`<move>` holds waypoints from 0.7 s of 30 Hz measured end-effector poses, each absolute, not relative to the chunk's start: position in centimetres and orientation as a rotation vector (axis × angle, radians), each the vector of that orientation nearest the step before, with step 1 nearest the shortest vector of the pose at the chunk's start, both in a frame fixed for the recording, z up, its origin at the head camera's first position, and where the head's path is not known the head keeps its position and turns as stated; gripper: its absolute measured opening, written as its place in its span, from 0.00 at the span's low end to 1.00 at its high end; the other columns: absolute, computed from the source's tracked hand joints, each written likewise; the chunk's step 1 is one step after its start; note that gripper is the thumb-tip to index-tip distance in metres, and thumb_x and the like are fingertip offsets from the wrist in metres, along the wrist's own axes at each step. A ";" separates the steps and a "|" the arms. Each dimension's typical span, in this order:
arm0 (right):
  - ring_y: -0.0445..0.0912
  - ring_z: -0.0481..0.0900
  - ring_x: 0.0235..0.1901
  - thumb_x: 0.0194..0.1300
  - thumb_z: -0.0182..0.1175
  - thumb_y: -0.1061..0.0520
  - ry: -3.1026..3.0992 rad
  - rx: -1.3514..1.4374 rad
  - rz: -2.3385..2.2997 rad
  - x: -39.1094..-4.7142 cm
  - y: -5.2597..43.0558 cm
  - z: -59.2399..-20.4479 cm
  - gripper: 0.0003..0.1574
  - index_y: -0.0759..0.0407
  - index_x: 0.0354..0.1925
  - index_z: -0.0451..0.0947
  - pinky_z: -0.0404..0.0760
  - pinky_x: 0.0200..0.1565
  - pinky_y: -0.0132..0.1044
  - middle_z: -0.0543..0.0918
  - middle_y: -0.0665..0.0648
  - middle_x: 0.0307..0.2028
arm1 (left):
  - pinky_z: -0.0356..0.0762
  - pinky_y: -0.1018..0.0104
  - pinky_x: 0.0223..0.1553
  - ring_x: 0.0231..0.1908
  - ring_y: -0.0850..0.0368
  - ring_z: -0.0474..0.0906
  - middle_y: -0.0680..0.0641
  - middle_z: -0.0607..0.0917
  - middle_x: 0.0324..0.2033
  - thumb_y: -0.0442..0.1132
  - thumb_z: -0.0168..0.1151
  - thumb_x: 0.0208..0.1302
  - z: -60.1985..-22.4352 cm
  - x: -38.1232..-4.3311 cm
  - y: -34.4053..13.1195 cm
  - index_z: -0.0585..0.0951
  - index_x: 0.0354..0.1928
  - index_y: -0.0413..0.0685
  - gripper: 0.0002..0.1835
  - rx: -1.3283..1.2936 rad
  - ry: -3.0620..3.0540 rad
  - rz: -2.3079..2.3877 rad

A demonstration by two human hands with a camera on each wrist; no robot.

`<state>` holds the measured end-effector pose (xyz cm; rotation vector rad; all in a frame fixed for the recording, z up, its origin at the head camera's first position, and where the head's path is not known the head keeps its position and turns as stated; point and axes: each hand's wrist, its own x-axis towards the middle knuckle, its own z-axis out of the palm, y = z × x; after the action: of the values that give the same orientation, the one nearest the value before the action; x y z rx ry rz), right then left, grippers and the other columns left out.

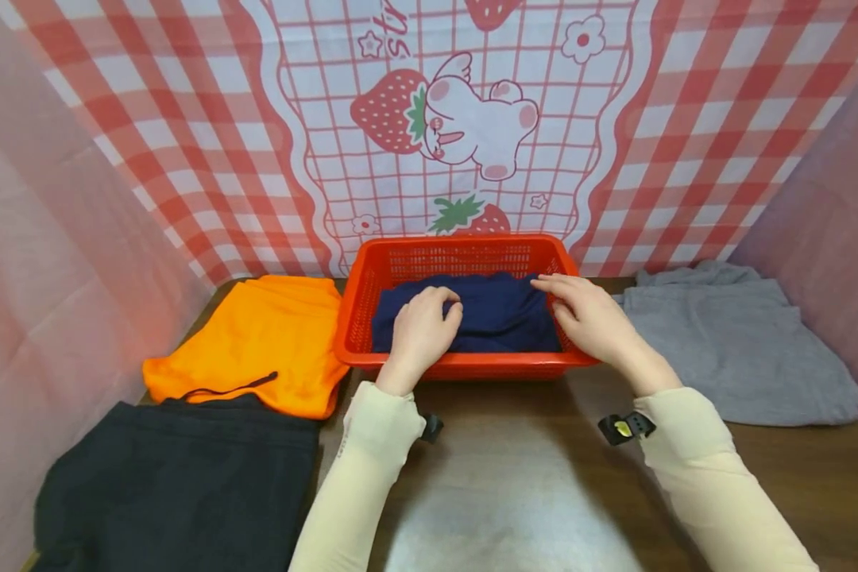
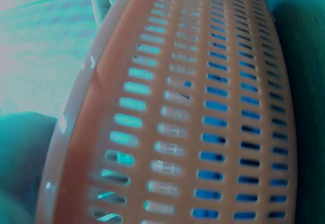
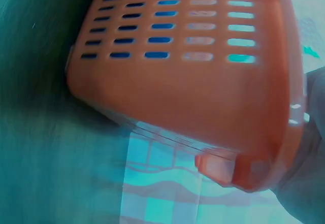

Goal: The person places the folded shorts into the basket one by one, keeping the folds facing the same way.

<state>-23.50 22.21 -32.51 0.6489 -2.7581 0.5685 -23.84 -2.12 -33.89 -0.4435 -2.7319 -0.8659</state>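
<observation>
A red plastic basket (image 1: pixel 472 361) with slotted walls stands against the patterned backdrop, and a folded navy cloth (image 1: pixel 500 318) lies inside it. My left hand (image 1: pixel 423 327) reaches over the front rim, its relaxed fingers bent down over the left half of the cloth. At the basket's right end, my right hand (image 1: pixel 592 314) extends its fingers over the rim, fingertips at the cloth's back right corner. Both wrist views show the slotted front wall (image 2: pixel 198 112) close up, with blue cloth showing through the slots; in the right wrist view, part of the right hand (image 3: pixel 312 148) shows beyond the rim.
Left of the basket lies a folded orange garment (image 1: pixel 257 342) with a dark drawstring, and black folded trousers or shorts (image 1: pixel 179 485) lie in front of it. A folded grey cloth (image 1: pixel 736 345) rests on the right of the wooden table (image 1: pixel 500 477). Pink curtains hang at both sides.
</observation>
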 end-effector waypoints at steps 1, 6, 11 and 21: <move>0.57 0.65 0.59 0.62 0.49 0.64 -2.719 0.627 0.603 -23.3 22.3 -32.5 0.25 0.58 0.58 0.70 0.61 0.58 0.56 0.71 0.62 0.58 | 0.74 0.58 0.44 0.39 0.53 0.77 0.49 0.81 0.45 0.46 0.51 0.65 -33.9 -23.7 -2.0 0.80 0.47 0.51 0.14 -0.436 -2.706 -0.878; 0.59 0.64 0.59 0.63 0.52 0.62 -2.625 0.495 0.693 -22.4 22.8 -33.0 0.26 0.59 0.60 0.69 0.60 0.58 0.58 0.69 0.64 0.59 | 0.72 0.56 0.49 0.47 0.51 0.75 0.49 0.79 0.49 0.47 0.50 0.65 -34.1 -23.2 -1.4 0.76 0.53 0.50 0.18 -0.431 -2.673 -0.936; 0.59 0.63 0.59 0.63 0.52 0.58 -2.579 0.410 0.748 -21.9 23.0 -33.7 0.26 0.58 0.60 0.68 0.59 0.58 0.58 0.68 0.63 0.60 | 0.70 0.56 0.52 0.50 0.51 0.74 0.48 0.77 0.52 0.47 0.51 0.65 -34.3 -23.1 -1.3 0.73 0.56 0.48 0.20 -0.409 -2.710 -0.949; 0.57 0.64 0.60 0.66 0.50 0.52 -2.430 0.193 1.022 -20.2 24.0 -35.3 0.26 0.52 0.62 0.66 0.62 0.56 0.57 0.69 0.59 0.61 | 0.71 0.56 0.51 0.50 0.51 0.74 0.49 0.78 0.50 0.48 0.51 0.64 -34.3 -22.9 -1.1 0.75 0.54 0.49 0.19 -0.435 -2.696 -0.865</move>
<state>-20.24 23.96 -35.33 0.1931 -2.4296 1.0217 -22.94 -1.11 -34.35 -0.4351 -2.6963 -0.8649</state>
